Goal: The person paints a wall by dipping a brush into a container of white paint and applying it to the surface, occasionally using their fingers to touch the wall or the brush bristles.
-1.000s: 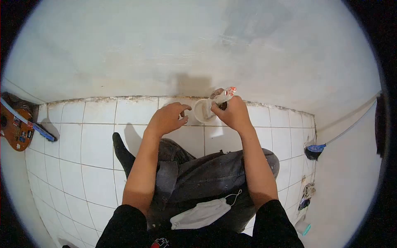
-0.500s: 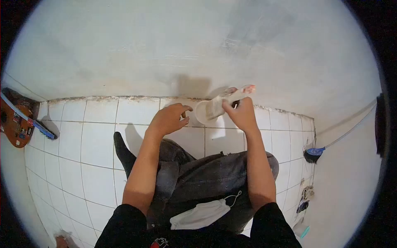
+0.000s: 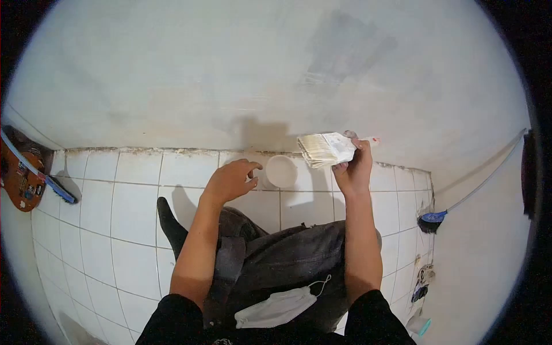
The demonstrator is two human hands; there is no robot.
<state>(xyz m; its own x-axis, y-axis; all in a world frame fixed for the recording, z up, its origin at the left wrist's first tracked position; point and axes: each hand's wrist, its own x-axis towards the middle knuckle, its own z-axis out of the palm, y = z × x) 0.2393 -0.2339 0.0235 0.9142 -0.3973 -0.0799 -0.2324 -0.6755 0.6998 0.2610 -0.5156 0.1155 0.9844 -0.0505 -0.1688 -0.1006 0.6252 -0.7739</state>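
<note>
Right hand (image 3: 353,172), grip clamped on wide pale-bristled paintbrush (image 3: 325,149); left hand (image 3: 230,181) open beside round white cup (image 3: 282,171); a tilted brush could drip onto white floor tiles (image 3: 138,201).

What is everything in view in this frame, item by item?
paintbrush: one, whitish bristles, in the right hand's grip
cup: one, white, on the tiled floor beside the left hand
face mask: one, white, bottom centre
guitar: one, brown, far left edge
long-handled brush: one, blue head, right, by the wall
tiled floor: white, below
wall: white, ahead
trousers: grey, centre
foot: one, dark sock, on floor
left hand: one, open
right hand: one, grip shut on paintbrush
</note>
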